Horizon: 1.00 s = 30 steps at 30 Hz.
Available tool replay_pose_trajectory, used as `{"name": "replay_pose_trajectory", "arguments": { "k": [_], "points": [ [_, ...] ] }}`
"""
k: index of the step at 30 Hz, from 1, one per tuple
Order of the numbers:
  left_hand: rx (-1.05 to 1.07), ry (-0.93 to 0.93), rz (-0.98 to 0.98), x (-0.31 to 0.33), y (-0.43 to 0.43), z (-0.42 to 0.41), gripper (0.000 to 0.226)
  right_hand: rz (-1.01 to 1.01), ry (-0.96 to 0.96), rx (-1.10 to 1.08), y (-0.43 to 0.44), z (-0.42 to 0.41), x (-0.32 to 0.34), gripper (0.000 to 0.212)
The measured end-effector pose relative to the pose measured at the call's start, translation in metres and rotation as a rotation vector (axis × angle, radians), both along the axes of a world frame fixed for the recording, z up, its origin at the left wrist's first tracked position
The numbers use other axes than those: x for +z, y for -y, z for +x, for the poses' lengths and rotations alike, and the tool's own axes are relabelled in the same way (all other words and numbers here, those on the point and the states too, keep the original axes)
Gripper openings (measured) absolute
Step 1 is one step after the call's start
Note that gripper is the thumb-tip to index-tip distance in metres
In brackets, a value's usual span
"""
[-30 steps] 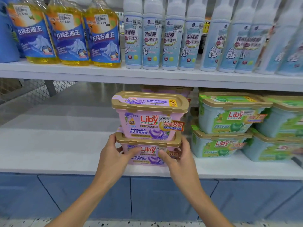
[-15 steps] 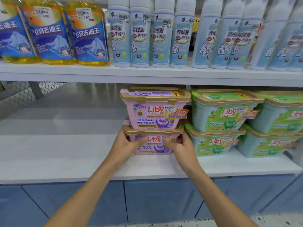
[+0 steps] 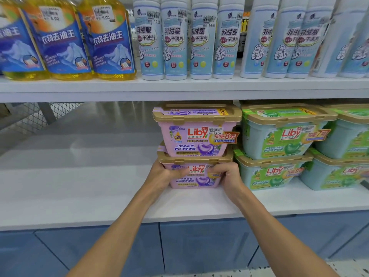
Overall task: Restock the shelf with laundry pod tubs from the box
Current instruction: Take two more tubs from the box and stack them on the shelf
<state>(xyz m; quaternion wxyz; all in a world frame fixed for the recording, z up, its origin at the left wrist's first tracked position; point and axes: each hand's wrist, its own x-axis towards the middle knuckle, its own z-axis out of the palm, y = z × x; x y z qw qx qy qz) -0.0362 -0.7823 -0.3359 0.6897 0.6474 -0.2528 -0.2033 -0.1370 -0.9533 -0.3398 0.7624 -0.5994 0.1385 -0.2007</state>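
Head view: two pink laundry pod tubs are sitting stacked on the white lower shelf (image 3: 79,196), just right of the frame's centre. The lower pink tub (image 3: 196,180) is resting with its base on the shelf board, and the upper pink tub (image 3: 196,134) is sitting squarely on its lid. Each is showing a pale pink body narrowing toward the base, a gold clip-on lid, a red "Liby" logo and a purple heart-shaped pod printed on the front. The upper one is also carrying an orange promotional tag at its three o'clock edge and a purple label strip across the lid. Both lids are sitting closed, so the contents are hidden.

The left hand (image 3: 163,174) is grasping the lower pink tub at its nine o'clock end, thumb lying across the front label. The right hand (image 3: 229,176) is grasping the three o'clock end, thumb likewise pressing on the front.

At three o'clock of the stack, just beside it, green tubs (image 3: 279,136) with the same gold lids are standing two high, closed. At twelve o'clock the upper shelf (image 3: 179,88) is carrying yellow bottles (image 3: 111,43) with blue labels toward eleven o'clock and white-and-blue bottles (image 3: 175,41) from twelve to two. Wire mesh (image 3: 30,116) is showing at nine o'clock, and blue panels (image 3: 199,246) are running along six o'clock.
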Motion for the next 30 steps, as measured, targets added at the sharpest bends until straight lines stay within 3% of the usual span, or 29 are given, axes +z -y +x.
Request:
{"name": "replay_pose_trajectory", "arguments": {
  "k": [7,14,19,26,30],
  "points": [
    [0.006,-0.006,-0.04,-0.01,0.006,0.003,0.051,-0.04,0.024,0.054,0.004,-0.001,-0.002,0.031],
    [-0.001,0.021,-0.05,-0.013,0.012,0.015,0.049,-0.047,0.005,0.059,0.013,0.012,-0.003,0.02],
    [-0.036,0.027,-0.103,-0.012,0.019,0.027,0.064,-0.026,0.007,0.045,0.016,0.026,-0.001,0.023],
    [-0.014,0.004,-0.109,-0.018,0.032,0.046,0.065,-0.019,0.002,0.002,0.024,0.048,-0.002,0.026],
    [-0.009,0.021,-0.104,-0.017,0.04,0.055,0.059,0.009,0.008,-0.036,0.023,0.056,0.001,0.048]
  ]
}}
